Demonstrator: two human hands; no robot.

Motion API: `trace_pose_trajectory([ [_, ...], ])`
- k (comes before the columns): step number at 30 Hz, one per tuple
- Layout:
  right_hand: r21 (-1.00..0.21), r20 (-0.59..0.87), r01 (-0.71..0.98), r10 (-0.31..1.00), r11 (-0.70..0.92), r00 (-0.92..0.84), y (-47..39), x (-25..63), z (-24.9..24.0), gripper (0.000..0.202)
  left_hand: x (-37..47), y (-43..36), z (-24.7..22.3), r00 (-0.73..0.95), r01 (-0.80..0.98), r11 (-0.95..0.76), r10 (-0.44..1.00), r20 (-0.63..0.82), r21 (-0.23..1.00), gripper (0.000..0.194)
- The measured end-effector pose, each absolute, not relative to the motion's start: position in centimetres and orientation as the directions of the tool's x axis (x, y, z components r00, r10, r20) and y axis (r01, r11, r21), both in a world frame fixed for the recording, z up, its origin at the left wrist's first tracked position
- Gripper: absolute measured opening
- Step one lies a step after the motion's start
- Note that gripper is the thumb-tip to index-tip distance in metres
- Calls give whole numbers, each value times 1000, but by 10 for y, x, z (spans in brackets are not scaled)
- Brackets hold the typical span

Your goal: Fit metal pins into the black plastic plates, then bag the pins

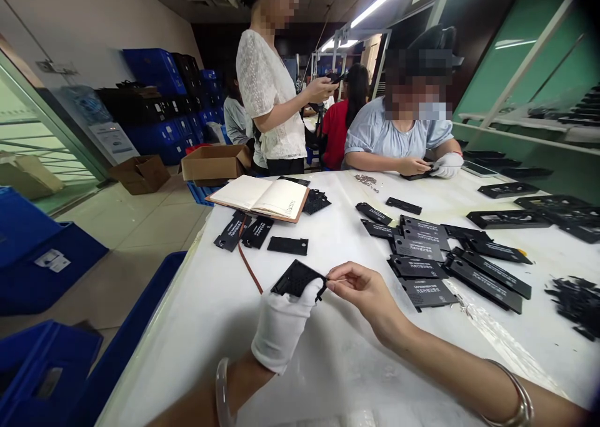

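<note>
My left hand [284,327], in a white glove, grips a flat black plastic cover [296,278] just above the white table [347,377]. Its inner, ribbed side faces up. My bare right hand [363,289] pinches at the cover's right edge, thumb and forefinger pressed together. A thin pale sliver shows at those fingertips, too small to name. Beyond the cover lies another black cover [287,246], flat on the table. To the right, several printed black covers [424,267] lie in an overlapping pile.
An open notebook [262,195] rests on the table's far left, with black parts around it. Small black pieces [576,305] are heaped at right. Across the table a co-worker [403,139] handles a black part; another person [276,95] stands holding a phone. Blue crates [47,258] stand at left.
</note>
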State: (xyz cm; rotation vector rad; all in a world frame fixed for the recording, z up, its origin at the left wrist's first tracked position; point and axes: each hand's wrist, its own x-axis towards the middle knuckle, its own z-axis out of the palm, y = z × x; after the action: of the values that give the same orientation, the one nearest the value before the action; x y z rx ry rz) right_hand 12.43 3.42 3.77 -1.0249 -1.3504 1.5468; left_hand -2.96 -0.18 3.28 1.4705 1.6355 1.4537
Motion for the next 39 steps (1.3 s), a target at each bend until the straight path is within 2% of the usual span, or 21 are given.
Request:
trace_pose_trajectory([
  [2, -994, -67, -63, 938, -94, -339, 35, 125, 38, 27, -30, 0, 33, -287, 395, -159, 914, 286, 905, 15],
  [8, -991, 117, 16, 931, 130, -345, 30, 127, 41, 16, -32, 3, 37, -304, 383, -211, 890, 339, 899, 13],
  [12, -976, 165, 81, 924, 204, -344, 27, 128, 40, 14, -31, 2, 43, -290, 448, -234, 875, 388, 863, 14],
  [18, -917, 280, 174, 890, 359, -360, 24, 128, 39, 14, -32, 3, 47, -238, 596, -331, 797, 555, 731, 16],
  [24, -876, 360, 179, 855, 447, -372, 17, 127, 36, 19, -36, 3, 45, -205, 705, -351, 731, 651, 616, 12],
  [33, -894, 305, 187, 857, 408, -416, 16, 128, 35, 26, -38, 1, 39, -180, 709, -380, 717, 673, 595, 7],
  [39, -931, 224, 171, 875, 322, -429, 16, 130, 39, 26, -37, 1, 41, -258, 688, -282, 767, 588, 669, 11],
])
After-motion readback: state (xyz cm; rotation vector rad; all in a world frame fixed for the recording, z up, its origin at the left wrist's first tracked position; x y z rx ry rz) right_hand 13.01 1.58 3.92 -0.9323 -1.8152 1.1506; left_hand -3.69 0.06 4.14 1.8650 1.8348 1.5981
